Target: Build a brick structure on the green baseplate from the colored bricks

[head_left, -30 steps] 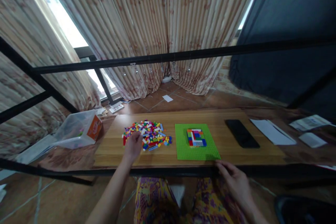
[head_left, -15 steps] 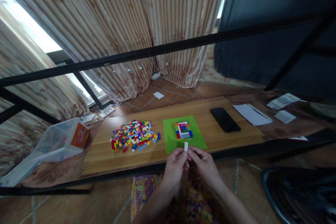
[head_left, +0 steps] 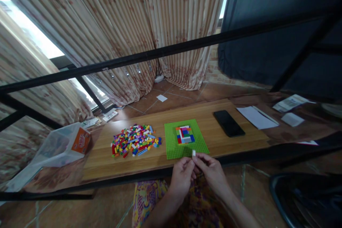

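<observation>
A small white toy brick (head_left: 193,153) sticks up from the fingertips of my right hand (head_left: 211,169), which is closed on it. My left hand (head_left: 181,176) is closed too, its fingertips pressed close beside the right ones; whether it also grips the brick is hidden. Just beyond both hands lies a green studded baseplate (head_left: 172,149). On it stands a low, roughly rectangular build of coloured bricks (head_left: 185,134) in white, red, blue, orange and green. Left of the plate is a spread pile of loose toy bricks (head_left: 136,139) in many colours.
The wooden board (head_left: 101,164) carries the bricks and a black phone (head_left: 229,123) on the right. White paper (head_left: 257,117) lies past the phone. At far left sits a clear plastic box (head_left: 60,144) with an orange label. A black rail (head_left: 160,51) crosses behind.
Both hands have shifted slightly right and nearer to me. Less of the white brick shows now, and it has moved toward the right fingertips. The view has tilted slightly.
</observation>
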`<state>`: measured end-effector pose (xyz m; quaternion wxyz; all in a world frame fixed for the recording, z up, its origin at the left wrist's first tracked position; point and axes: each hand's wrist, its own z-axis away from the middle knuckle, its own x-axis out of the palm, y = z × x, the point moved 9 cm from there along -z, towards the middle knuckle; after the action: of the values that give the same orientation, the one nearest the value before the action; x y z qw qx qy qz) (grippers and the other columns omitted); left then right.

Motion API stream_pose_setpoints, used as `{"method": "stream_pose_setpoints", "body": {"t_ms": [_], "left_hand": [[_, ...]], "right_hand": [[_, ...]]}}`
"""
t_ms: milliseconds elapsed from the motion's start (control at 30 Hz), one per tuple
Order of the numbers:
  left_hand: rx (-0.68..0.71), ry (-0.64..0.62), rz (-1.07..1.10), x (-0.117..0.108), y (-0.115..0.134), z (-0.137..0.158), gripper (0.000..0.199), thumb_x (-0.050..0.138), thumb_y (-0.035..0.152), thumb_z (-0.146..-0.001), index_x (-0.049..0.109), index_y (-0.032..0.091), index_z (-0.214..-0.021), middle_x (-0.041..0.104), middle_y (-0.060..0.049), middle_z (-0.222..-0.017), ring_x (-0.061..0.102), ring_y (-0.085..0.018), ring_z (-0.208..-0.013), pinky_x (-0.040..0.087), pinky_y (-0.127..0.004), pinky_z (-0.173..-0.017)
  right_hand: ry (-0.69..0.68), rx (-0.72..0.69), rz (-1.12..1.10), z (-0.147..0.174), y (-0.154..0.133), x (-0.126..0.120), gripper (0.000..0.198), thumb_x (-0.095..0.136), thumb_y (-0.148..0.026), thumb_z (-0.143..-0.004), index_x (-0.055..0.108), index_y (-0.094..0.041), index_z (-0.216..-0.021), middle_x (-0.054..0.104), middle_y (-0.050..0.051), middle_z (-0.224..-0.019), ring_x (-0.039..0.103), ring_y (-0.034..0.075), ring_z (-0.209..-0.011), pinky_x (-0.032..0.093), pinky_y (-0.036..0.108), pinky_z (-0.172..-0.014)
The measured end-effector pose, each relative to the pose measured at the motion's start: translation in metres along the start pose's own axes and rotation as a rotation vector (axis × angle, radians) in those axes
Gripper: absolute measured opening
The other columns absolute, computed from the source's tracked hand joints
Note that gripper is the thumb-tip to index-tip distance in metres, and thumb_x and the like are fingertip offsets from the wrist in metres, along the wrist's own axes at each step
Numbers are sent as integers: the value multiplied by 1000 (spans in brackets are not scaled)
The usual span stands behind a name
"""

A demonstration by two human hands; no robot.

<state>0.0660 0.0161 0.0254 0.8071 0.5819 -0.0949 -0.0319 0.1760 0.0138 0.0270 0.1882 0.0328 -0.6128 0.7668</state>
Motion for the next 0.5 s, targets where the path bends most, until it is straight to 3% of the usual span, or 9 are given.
{"method": "stream_pose_setpoints", "body": {"t_ms": [333, 500], "left_hand": [[47, 15, -41, -24, -11, 12, 28, 61, 41, -78, 62, 13, -81, 57, 1, -62, 48, -8, -54, 39, -21, -54], [66, 55, -59, -52, -18, 17, 16, 59, 27, -77, 63, 14, -85, 60, 0, -68, 51, -9, -59, 41, -21, -57]], "right_hand": [[-42, 77, 181, 5, 14, 13, 48, 77, -57, -57, 72, -16, -81, 69, 4, -76, 60, 19, -72, 47, 27, -65], [-4, 35, 344, 3, 14, 14, 50, 69, -62, -63, 71, -15, -83, 68, 4, -73, 61, 20, -71, 48, 27, -67]]}}
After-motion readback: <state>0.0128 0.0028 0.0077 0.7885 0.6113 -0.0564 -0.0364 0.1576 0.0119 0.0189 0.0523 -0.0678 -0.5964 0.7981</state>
